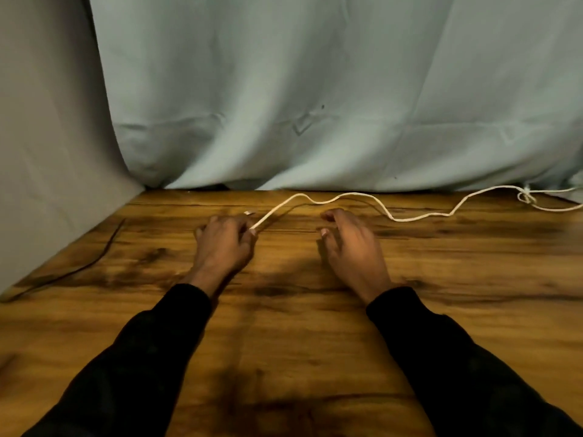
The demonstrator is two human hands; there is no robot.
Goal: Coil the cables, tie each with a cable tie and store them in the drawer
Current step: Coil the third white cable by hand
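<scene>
A long white cable (pixel 394 217) snakes across the far side of the wooden table (pixel 284 342), from the middle out to the right edge, where it is knotted or tangled. My left hand (pixel 224 244) pinches the cable near its left end, and the plug tip (pixel 250 212) pokes out just beyond the fingers. Beside it, my right hand (pixel 350 247) hovers over the table with loosely curled fingers, holding nothing, a little short of the cable. No drawer or cable tie is in view.
A thin black cable (pixel 94 263) lies along the table's left edge by the grey wall. A pale blue cloth (pixel 315 105) hangs behind the table's far edge.
</scene>
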